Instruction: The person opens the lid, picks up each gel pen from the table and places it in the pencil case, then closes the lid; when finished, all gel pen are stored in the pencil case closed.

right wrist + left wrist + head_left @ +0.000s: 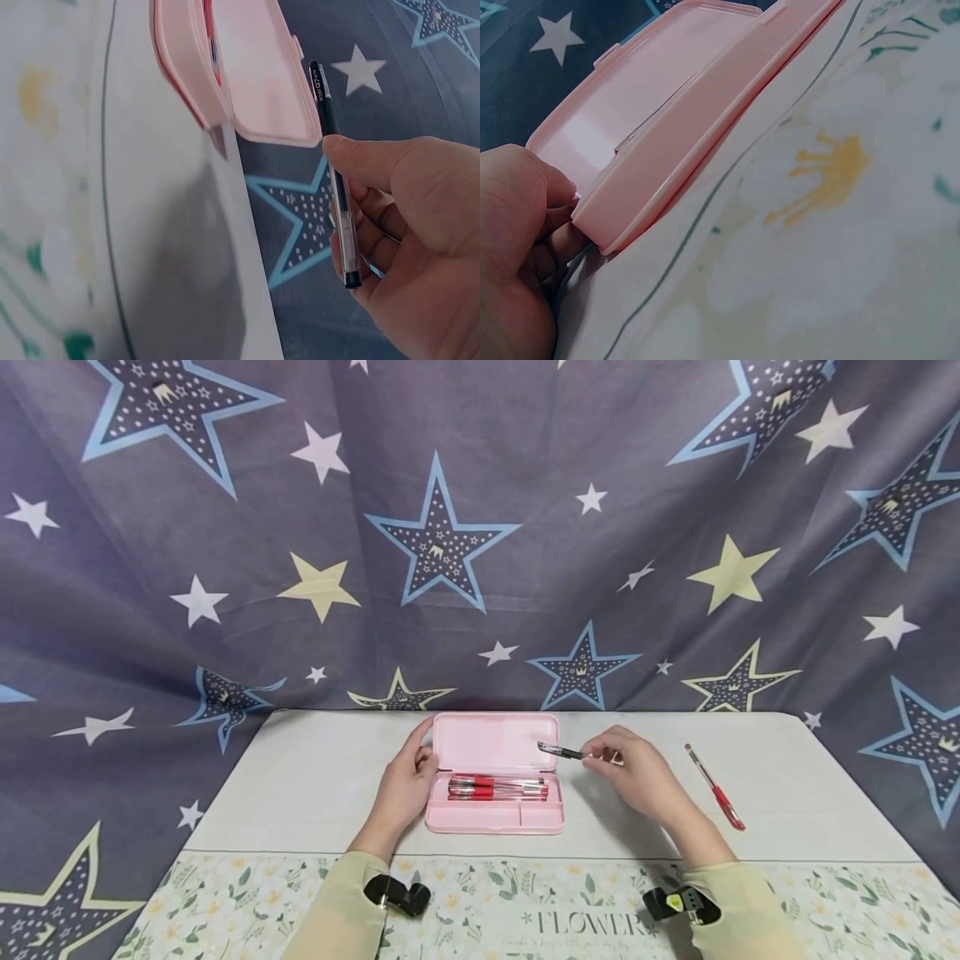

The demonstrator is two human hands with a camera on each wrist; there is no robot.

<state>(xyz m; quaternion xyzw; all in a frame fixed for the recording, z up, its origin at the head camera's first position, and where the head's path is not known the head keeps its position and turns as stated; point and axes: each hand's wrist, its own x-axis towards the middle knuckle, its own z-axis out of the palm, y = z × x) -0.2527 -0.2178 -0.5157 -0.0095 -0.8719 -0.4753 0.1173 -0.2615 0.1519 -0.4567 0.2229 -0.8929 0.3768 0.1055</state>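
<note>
An opened pink pencil case [472,816] lies on the table, its lid [487,742] tipped back. Several red pens [480,791] lie in its long rear compartment, with two smaller compartments in front. My left hand [399,792] holds the case at its left side; in the left wrist view the thumb and curled fingers are at the corner by the hinge. To the right of the lid, my right hand [633,772] pinches a black-capped pen [324,97] between thumb and fingers, above the table. The pen's cap points left toward the lid, and its clear barrel runs back under the fingers.
A red pen [715,787] with a clear barrel lies on the white tabletop [810,793], right of my right hand. A floral cloth [480,902] covers the front part of the table. Behind the table hangs a dark curtain [510,602] with stars.
</note>
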